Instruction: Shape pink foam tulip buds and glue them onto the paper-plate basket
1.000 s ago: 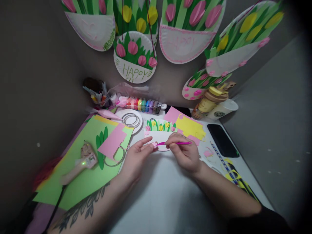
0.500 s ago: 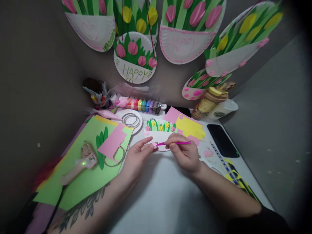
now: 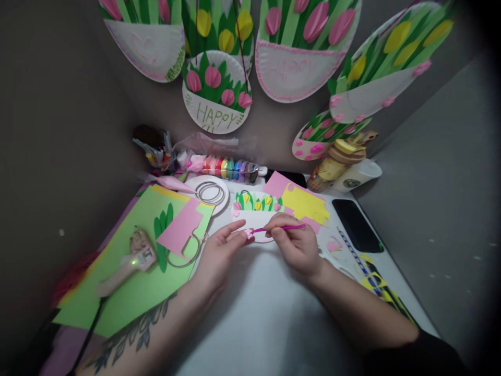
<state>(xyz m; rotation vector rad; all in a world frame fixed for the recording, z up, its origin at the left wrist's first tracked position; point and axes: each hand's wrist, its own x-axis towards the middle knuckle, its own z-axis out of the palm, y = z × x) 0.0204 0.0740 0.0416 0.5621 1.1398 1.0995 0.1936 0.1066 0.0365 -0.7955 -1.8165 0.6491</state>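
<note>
My left hand (image 3: 226,245) pinches a tiny pink flower (image 3: 249,234) between thumb and fingers. In my right hand (image 3: 295,244) is a thin magenta modelling tool (image 3: 290,227), held like a pen, its tip touching the flower. Just behind both hands lies a paper plate basket (image 3: 243,215) with green paper leaves and small yellow and pink paper tulips along its top. Another small pink flower (image 3: 235,213) sits at the basket's left edge. My hands hide part of the basket's lower half.
On the left, a glue gun (image 3: 131,263) with a green light lies on green paper (image 3: 156,297), near scissors (image 3: 191,256). Behind are a wire coil (image 3: 210,193) and a bag of coloured clay (image 3: 230,168). To the right lie yellow paper (image 3: 307,203), a phone (image 3: 357,225) and cups (image 3: 360,175).
The tool in my right hand has shifted very slightly, its tip still at the flower. My left hand stays in place.
</note>
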